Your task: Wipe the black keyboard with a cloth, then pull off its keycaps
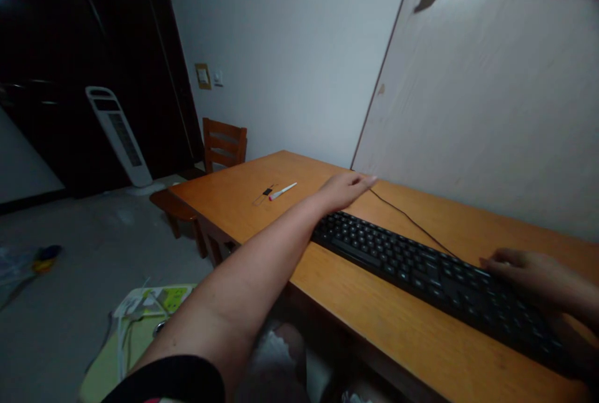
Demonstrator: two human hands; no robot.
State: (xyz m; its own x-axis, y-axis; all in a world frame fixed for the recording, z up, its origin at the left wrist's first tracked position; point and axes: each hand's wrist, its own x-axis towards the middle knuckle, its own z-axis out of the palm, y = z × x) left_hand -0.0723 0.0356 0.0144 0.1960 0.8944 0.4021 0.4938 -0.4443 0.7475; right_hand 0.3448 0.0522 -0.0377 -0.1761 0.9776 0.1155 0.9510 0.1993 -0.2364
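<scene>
A wooden chair stands by a pale wall — dim light, grey floor, white tower fan.

A long black computer keyboard lies keys up on the tabletop. Its thin dark cable trails from the far edge.

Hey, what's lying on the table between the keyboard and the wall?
In the head view, a thin dark cord lies on the table between the keyboard and the wall. Your left hand is in that stretch too.
</scene>
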